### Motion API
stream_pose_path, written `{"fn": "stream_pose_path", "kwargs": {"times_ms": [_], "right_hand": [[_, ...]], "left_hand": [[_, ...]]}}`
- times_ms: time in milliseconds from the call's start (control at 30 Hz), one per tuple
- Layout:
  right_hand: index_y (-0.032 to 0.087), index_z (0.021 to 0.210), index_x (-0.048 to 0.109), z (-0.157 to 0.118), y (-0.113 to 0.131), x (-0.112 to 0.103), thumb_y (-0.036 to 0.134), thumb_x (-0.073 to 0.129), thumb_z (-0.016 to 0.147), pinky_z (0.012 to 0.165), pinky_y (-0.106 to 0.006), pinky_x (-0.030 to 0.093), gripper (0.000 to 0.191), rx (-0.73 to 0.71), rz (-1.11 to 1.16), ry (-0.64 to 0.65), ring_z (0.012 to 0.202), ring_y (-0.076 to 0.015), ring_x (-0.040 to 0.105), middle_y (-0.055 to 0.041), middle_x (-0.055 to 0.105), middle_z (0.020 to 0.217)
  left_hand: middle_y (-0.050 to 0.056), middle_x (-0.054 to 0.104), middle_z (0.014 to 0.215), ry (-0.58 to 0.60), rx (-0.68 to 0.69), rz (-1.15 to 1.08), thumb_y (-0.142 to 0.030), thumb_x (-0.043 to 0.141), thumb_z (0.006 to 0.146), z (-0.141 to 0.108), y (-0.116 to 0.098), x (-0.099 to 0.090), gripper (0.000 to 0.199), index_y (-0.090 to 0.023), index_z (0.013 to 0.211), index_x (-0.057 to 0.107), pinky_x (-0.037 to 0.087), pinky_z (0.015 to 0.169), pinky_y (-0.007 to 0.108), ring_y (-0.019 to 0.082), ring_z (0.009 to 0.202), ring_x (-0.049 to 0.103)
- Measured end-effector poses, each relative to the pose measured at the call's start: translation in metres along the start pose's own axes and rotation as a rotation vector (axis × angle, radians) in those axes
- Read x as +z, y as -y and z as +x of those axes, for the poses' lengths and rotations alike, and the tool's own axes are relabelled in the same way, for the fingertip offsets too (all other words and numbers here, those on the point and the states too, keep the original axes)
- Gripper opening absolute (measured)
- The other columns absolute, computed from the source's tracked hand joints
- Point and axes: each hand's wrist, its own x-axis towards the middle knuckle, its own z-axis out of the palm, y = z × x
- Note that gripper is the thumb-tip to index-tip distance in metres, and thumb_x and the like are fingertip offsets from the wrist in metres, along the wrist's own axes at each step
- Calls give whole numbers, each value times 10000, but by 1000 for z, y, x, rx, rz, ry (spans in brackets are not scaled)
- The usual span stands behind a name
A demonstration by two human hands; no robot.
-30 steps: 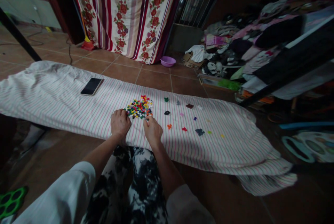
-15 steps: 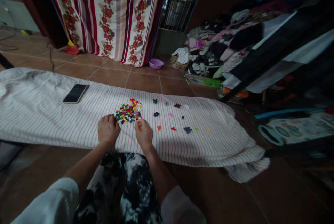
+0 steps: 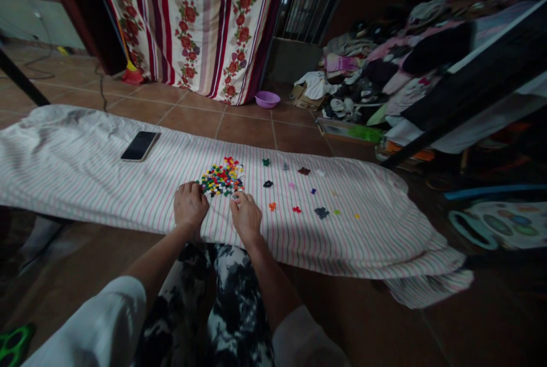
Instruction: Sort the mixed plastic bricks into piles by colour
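A heap of tiny multicoloured plastic pieces (image 3: 222, 178) lies on the striped cloth in front of me. My left hand (image 3: 190, 205) rests at the heap's left edge, palm down, its fingers loosely bent on the cloth. At the heap's lower right, my right hand (image 3: 247, 213) pinches a small greyish piece (image 3: 235, 196) between thumb and fingertip. To the right lie small groups sorted by colour, among them a dark green group (image 3: 266, 162), a black group (image 3: 268, 184), an orange group (image 3: 272, 207), a red group (image 3: 297, 209) and a larger dark grey group (image 3: 321, 212).
The striped cloth (image 3: 98, 184) covers a long low surface. A phone (image 3: 140, 146) lies on its left part. Behind are a floral curtain (image 3: 205, 25), a purple basin (image 3: 267, 99) and heaped clothes (image 3: 376, 65). Dark bars (image 3: 448, 102) slant across the right side.
The view has shifted, so everything sits a little further right. My right fingers now show a small greyish piece at their tips. My left hand stays by the heap.
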Motion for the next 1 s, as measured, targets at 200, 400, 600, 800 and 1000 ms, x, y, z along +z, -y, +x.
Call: {"fn": "stream_pose_path", "kwargs": {"times_ms": [200, 400, 600, 800, 1000], "right_hand": [[263, 1051, 669, 2, -2, 2, 293, 514, 927, 700, -228, 393, 201, -1, -11, -22, 878, -147, 625, -17, 673, 957], [247, 1019, 680, -2, 0, 1, 274, 515, 914, 731, -216, 402, 197, -28, 58, -77, 890, -138, 615, -20, 663, 977], [214, 984, 657, -4, -3, 4, 245, 489, 897, 778, -232, 444, 192, -7, 176, -156, 867, -145, 630, -36, 683, 968], [211, 1001, 627, 3, -21, 0, 282, 490, 877, 731, -239, 489, 198, 73, 412, -204, 782, -140, 661, -27, 707, 904], [220, 991, 608, 31, -49, -29, 312, 481, 856, 728, -268, 493, 207, 133, 405, -283, 759, -146, 655, -24, 703, 918]], "left_hand": [[137, 632, 958, 9, 2, -14, -189, 441, 812, 0, 1, 0, 188, -181, 909, 601, 414, 830, 443, 299, 967, 533], [139, 638, 969, -3, 9, -5, -187, 434, 819, 0, 0, -1, 188, -172, 910, 598, 416, 841, 436, 298, 973, 537], [126, 640, 959, -27, 17, -6, -188, 446, 809, -1, 1, 0, 179, -187, 902, 598, 420, 834, 431, 293, 966, 544], [123, 645, 965, -36, 26, 7, -198, 445, 819, -1, 2, 1, 161, -193, 892, 588, 426, 823, 424, 293, 959, 550], [125, 648, 958, -22, 30, 26, -196, 446, 817, -1, 0, 0, 153, -190, 882, 584, 427, 821, 418, 293, 947, 548]]}}
